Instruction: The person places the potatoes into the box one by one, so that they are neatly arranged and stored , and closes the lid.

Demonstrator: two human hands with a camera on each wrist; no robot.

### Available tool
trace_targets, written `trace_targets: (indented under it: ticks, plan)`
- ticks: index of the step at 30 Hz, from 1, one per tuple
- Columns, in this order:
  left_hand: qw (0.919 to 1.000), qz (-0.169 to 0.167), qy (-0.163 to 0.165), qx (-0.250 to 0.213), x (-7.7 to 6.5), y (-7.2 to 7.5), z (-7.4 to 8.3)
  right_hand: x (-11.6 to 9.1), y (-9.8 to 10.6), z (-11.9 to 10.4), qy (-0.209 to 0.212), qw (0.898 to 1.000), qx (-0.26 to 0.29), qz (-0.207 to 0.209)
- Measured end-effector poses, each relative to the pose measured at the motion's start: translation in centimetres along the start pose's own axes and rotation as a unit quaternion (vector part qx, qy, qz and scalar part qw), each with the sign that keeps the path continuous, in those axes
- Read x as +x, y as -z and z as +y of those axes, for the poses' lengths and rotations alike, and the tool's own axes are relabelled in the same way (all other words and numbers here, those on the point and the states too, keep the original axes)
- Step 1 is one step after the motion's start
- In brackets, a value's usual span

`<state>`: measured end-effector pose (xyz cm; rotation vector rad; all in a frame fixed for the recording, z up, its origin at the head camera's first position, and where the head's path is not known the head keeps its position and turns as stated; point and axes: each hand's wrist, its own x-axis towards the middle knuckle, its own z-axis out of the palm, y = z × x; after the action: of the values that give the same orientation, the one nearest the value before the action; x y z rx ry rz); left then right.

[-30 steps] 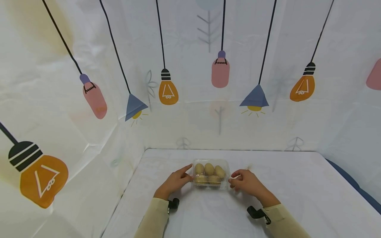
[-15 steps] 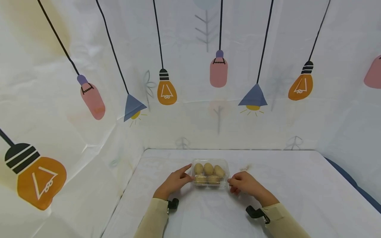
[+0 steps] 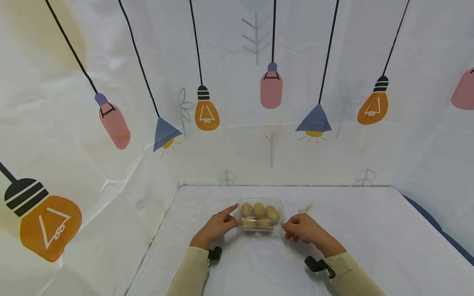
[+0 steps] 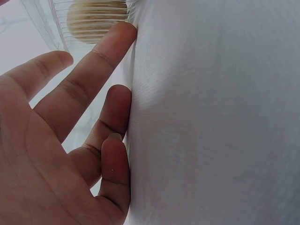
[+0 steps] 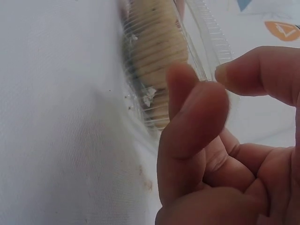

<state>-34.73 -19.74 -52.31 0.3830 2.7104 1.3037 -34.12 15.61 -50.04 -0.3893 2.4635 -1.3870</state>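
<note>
A clear plastic box (image 3: 261,231) with a lid and ribbed walls sits on the white table (image 3: 252,271), in front of me in the head view. Inside lie several tan, egg-shaped pieces (image 3: 259,210) in two rows. My left hand (image 3: 214,227) is at its left side, index finger stretched to the upper edge. In the left wrist view its fingers are spread, one fingertip (image 4: 124,33) against the ribbed wall. My right hand (image 3: 307,229) has its fingers curled at the near right corner. In the right wrist view, those fingertips (image 5: 206,101) pinch the box's rim.
White sheeting (image 3: 237,156) printed with hanging lamps and bulbs stands behind the table and along its left and right. A faint brownish mark (image 3: 305,209) shows on the tabletop beyond my right hand. Each wrist wears a black camera (image 3: 214,253).
My right hand's fingers have drawn together at the box's corner, where they were more spread a second ago. The left hand and box keep their places; the head view has shifted slightly.
</note>
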Motion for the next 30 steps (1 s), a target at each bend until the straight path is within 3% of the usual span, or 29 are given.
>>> trace_targets:
  ticks: [10,30]
  plan:
    - [1.0000,-0.001,-0.003,-0.001,0.04,0.20,0.01,0.20,0.02,0.04,0.005,1.000,0.027,-0.013]
    - [0.9999,-0.007,-0.010,0.003,0.31,0.34,-0.09,0.41,0.77,0.13,0.005,1.000,-0.028,-0.011]
